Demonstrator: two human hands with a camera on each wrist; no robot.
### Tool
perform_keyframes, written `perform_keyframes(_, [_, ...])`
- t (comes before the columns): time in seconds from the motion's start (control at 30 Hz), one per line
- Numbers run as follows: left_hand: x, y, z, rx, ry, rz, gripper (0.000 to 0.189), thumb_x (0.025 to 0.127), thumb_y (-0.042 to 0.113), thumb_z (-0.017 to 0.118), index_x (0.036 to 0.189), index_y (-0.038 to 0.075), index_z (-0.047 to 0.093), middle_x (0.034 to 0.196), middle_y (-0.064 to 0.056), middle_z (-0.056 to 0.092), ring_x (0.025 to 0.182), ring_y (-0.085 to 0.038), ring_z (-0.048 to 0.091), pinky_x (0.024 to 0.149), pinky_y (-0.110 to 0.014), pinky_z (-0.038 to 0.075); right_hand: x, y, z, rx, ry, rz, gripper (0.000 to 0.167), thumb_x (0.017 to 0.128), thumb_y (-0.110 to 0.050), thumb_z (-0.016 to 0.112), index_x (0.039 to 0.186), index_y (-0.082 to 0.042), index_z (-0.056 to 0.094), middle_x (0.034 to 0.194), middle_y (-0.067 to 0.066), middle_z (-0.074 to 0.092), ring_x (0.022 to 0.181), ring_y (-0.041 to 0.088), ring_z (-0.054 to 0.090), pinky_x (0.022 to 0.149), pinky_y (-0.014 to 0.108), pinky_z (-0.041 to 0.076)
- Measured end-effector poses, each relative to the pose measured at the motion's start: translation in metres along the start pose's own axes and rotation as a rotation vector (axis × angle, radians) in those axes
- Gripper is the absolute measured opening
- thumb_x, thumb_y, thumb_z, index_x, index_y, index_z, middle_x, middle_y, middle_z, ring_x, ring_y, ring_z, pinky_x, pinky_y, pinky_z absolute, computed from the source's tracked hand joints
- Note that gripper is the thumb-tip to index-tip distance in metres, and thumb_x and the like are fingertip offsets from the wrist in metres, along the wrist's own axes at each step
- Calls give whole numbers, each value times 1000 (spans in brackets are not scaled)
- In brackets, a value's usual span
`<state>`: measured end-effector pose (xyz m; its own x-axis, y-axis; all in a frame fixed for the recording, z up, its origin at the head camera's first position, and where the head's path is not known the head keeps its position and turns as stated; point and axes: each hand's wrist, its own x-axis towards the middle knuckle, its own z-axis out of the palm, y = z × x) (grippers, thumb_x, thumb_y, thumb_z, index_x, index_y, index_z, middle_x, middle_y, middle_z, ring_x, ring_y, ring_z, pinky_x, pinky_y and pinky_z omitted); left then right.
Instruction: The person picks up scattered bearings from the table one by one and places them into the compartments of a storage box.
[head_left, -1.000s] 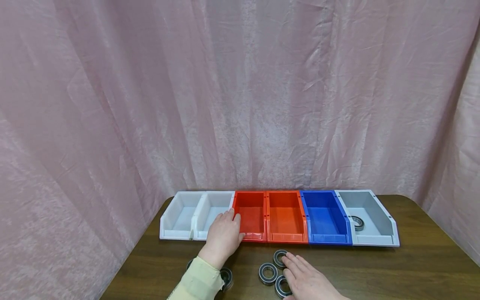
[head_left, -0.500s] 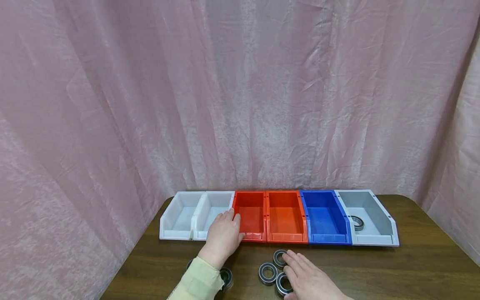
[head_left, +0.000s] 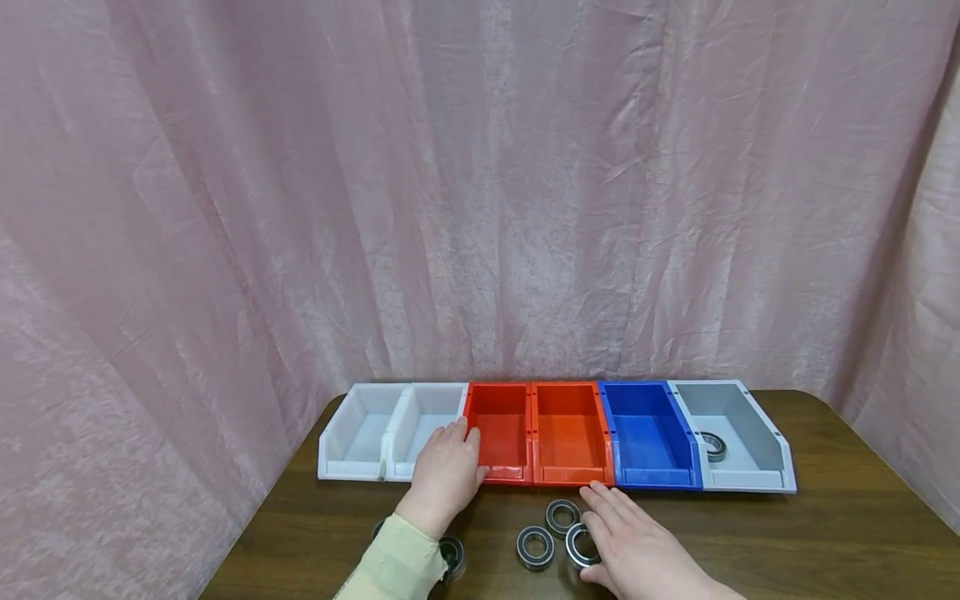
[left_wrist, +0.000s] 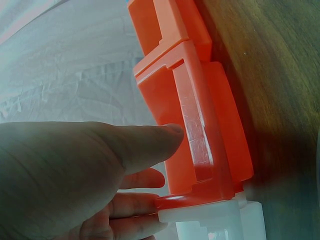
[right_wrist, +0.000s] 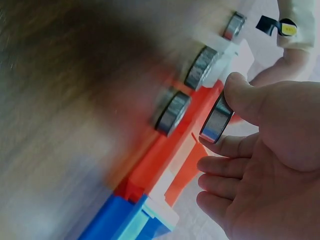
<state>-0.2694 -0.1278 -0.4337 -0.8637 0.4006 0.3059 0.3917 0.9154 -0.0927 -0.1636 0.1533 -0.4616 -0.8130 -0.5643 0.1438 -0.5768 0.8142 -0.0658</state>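
In the head view my right hand (head_left: pixel 641 546) pinches a ball bearing (right_wrist: pixel 218 119) between thumb and forefinger, its other fingers extended. The bearing is raised off the table, tilted on edge in the right wrist view. Two more bearings lie on the table just left of it, one farther back (head_left: pixel 551 518) and one nearer (head_left: pixel 522 550). My left hand (head_left: pixel 444 471) rests at the wall between a white bin (head_left: pixel 420 417) and the red bin (left_wrist: pixel 187 115). Its thumb lies relaxed over the red bin's front opening.
A row of bins runs along the back: white, red, orange (head_left: pixel 573 475), blue (head_left: pixel 660 477) and grey (head_left: pixel 753 481). One bearing (head_left: pixel 717 450) sits in the grey bin. Another bearing (head_left: pixel 453 550) is partly hidden by my left sleeve (head_left: pixel 397 562). A pink curtain (head_left: pixel 487 192) hangs behind the table.
My right hand has taken the nearest bearing and lifted it, moving it right and slightly toward the bins. The left hand has stayed in place.
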Motion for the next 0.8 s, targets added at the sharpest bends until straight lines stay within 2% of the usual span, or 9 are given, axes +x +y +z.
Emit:
perform_keyframes(0.13, [0, 0, 1, 3, 1, -3, 67, 85, 38, 96, 135, -1, 74, 139, -24, 71, 124, -37, 70, 113, -52, 55, -4, 5, -9, 28, 10, 17, 66, 98, -48, 82, 138, 2, 68, 160, 24, 56, 151, 43, 50, 122, 62, 42])
perform_keyframes(0.33, [0, -1, 2, 6, 1, -4, 67, 85, 38, 96, 134, -1, 74, 139, -24, 71, 125, -38, 70, 113, -52, 54, -6, 11, -24, 109, -28, 103, 66, 99, -47, 80, 143, 0, 66, 165, 21, 51, 156, 43, 43, 124, 65, 38])
perform_keyframes(0.4, [0, -1, 1, 6, 3, -4, 67, 85, 38, 96, 134, -1, 74, 139, -24, 71, 125, -38, 69, 113, -52, 54, -8, 13, -27, 91, -4, 106, 64, 100, -46, 80, 142, 0, 67, 166, 22, 50, 156, 44, 43, 123, 65, 38])
perform_keyframes(0.53, [0, -1, 1, 6, 1, -3, 66, 86, 38, 96, 134, -1, 74, 139, -24, 71, 126, -38, 69, 113, -52, 54, -13, 17, -30, -4, 101, 59, 59, 100, -42, 82, 135, 4, 69, 162, 26, 53, 152, 47, 48, 122, 64, 40])
perform_keyframes(0.8, [0, 0, 1, -11, -5, -6, 68, 85, 37, 97, 136, -2, 73, 141, -24, 70, 127, -39, 69, 114, -53, 54, -17, 26, -35, -87, 195, 74, 55, 100, -41, 83, 131, 3, 71, 161, 28, 53, 151, 47, 50, 122, 62, 41])
